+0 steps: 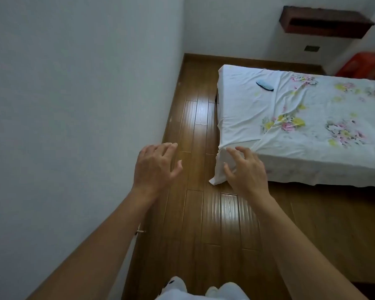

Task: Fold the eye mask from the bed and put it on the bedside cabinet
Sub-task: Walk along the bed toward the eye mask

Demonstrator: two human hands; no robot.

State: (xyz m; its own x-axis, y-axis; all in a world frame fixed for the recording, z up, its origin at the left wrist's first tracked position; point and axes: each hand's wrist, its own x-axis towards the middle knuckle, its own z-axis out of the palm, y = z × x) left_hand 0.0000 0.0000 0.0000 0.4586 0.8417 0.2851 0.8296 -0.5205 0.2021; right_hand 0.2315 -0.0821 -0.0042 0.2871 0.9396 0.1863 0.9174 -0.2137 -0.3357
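A: Head view, nearest first: what do the hands look like?

B: Both are raised over the wooden floor (206, 213), short of the bed (301, 118). The left hand (155, 167) hangs off the bed's near corner, on the wall (74, 105) side, fingers spread and slightly curled, holding nothing. The right hand (246, 172) is in front of that same corner, where the sheet (220, 167) droops to the floor; its fingers are spread and bent, also empty. Whether they touch the sheet I cannot tell.

A: And the eye mask?

B: The eye mask (265, 85) lies flat on the bed, near its far corner on the wall side, well apart from both hands. It looks light blue with a dark edge.

A: Anything past the bed?

B: A dark wooden shelf (325, 22) on the far wall above the bed, and something red (364, 66) beyond the bed's far edge, too blurred to name.
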